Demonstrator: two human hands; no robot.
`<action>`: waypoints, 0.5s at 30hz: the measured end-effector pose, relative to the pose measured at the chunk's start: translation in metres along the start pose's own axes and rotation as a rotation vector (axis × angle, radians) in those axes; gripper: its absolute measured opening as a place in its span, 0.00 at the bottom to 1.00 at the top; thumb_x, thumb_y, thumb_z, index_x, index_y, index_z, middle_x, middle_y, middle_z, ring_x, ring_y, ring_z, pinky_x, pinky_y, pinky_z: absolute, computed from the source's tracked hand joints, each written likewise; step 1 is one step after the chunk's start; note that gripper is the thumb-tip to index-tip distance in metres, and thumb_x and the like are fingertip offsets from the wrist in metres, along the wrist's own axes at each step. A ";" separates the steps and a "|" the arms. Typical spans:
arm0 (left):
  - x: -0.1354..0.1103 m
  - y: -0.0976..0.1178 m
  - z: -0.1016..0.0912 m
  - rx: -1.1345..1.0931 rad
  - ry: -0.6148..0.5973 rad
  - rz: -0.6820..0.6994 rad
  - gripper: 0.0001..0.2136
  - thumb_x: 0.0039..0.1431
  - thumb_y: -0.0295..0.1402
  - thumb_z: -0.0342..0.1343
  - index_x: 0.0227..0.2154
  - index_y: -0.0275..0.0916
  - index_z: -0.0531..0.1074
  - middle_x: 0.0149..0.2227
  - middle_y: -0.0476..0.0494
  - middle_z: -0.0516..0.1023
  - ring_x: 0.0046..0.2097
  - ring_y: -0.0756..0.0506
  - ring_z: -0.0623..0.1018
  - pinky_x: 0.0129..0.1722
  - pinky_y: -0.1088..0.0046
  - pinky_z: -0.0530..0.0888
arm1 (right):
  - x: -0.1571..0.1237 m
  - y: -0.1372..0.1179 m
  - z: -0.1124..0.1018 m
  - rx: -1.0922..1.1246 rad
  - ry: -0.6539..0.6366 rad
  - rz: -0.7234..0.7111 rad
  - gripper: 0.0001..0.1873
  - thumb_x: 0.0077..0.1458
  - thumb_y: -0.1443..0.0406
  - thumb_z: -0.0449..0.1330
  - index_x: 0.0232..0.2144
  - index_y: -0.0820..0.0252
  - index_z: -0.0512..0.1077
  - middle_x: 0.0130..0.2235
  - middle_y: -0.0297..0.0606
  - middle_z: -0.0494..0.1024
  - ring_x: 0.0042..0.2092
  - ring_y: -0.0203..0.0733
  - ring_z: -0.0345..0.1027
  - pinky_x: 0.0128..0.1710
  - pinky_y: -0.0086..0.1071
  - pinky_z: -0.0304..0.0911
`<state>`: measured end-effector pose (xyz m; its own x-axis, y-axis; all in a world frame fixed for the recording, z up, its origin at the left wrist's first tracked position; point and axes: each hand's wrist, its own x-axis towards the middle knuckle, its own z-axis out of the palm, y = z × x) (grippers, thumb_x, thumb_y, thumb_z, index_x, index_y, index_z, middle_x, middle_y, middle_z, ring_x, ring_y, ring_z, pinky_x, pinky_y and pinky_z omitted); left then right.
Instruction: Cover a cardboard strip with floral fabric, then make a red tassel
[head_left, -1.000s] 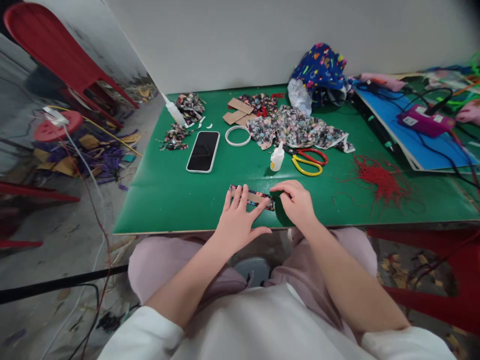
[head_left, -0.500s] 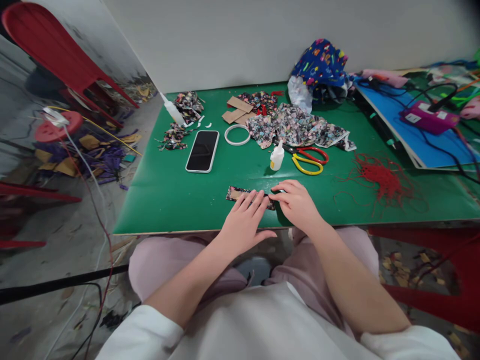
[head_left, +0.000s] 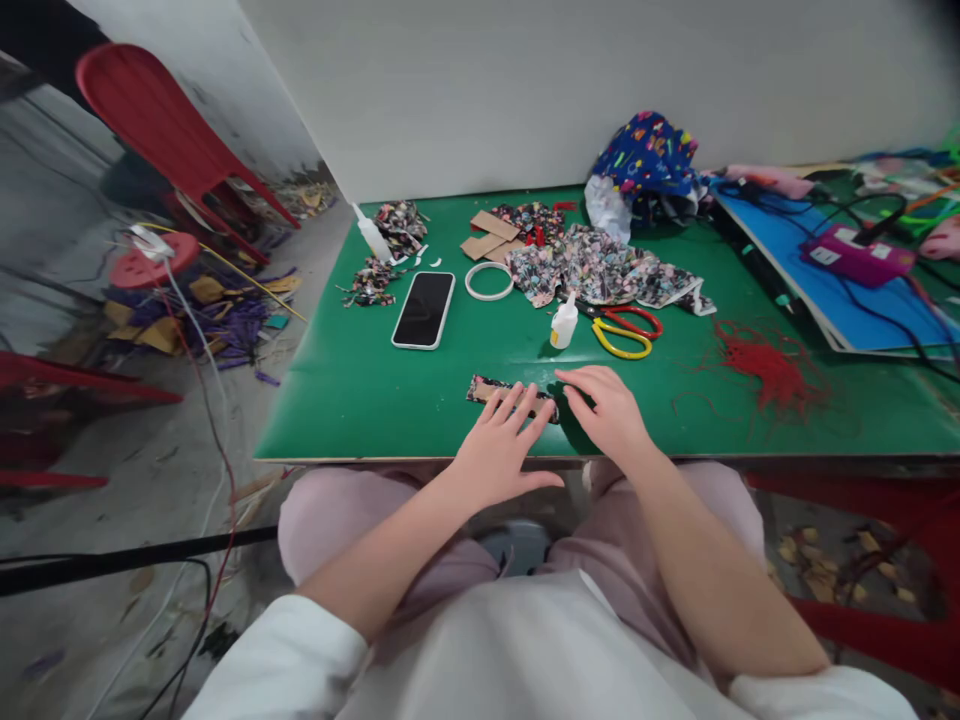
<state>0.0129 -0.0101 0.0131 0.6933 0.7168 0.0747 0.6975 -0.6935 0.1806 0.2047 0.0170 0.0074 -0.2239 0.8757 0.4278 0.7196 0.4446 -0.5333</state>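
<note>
Mid-frame, the flat, spread left hand (head_left: 499,450) presses the cloth strip (head_left: 486,387) down — the loose, empty right hand (head_left: 611,415) sits at its end — firm smoothing seems needed.

Soft, even indoor light falls from above, and the green worktop (head_left: 360,390) is bright and sharp in the middle of the view. Shadows are short and blurred. A dark patch lies just beside the right hand (head_left: 611,420), and the glue bottle (head_left: 564,322) casts a small one toward the left. The phone (head_left: 424,309) screen shows a dull sheen, not hard glare. The wide lens bows the worktop's edges and stretches the red chair (head_left: 161,130). The upper corners darken, and the floor (head_left: 150,470) at left looks smeared.
</note>
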 end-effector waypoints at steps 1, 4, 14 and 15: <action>-0.001 -0.003 -0.001 -0.009 0.010 -0.005 0.41 0.52 0.58 0.39 0.60 0.31 0.46 0.63 0.30 0.47 0.64 0.34 0.45 0.59 0.52 0.47 | 0.000 -0.002 0.002 0.001 -0.013 -0.029 0.14 0.56 0.65 0.51 0.42 0.61 0.72 0.39 0.41 0.76 0.43 0.42 0.65 0.47 0.39 0.62; -0.003 -0.015 -0.004 0.004 0.046 -0.069 0.32 0.60 0.49 0.36 0.60 0.29 0.47 0.63 0.33 0.48 0.64 0.38 0.45 0.60 0.52 0.47 | -0.001 -0.006 0.009 -0.028 -0.067 -0.096 0.18 0.56 0.59 0.52 0.45 0.62 0.70 0.41 0.43 0.75 0.45 0.43 0.64 0.48 0.39 0.61; 0.015 -0.051 -0.027 -0.057 -0.001 -0.079 0.16 0.59 0.40 0.47 0.45 0.36 0.67 0.54 0.38 0.65 0.63 0.38 0.51 0.59 0.52 0.53 | 0.001 -0.002 0.017 -0.081 -0.183 -0.061 0.17 0.47 0.55 0.60 0.39 0.56 0.71 0.47 0.41 0.71 0.55 0.49 0.56 0.53 0.45 0.55; 0.017 -0.052 -0.030 -0.078 -0.002 -0.068 0.15 0.57 0.41 0.49 0.43 0.36 0.67 0.51 0.38 0.67 0.62 0.38 0.52 0.58 0.52 0.53 | 0.002 -0.002 0.016 -0.060 -0.191 -0.052 0.17 0.46 0.56 0.61 0.39 0.56 0.71 0.47 0.41 0.71 0.56 0.49 0.56 0.54 0.46 0.54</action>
<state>-0.0167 0.0404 0.0343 0.6452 0.7619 0.0574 0.7268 -0.6352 0.2613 0.1926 0.0207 -0.0025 -0.3782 0.8743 0.3042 0.7403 0.4829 -0.4677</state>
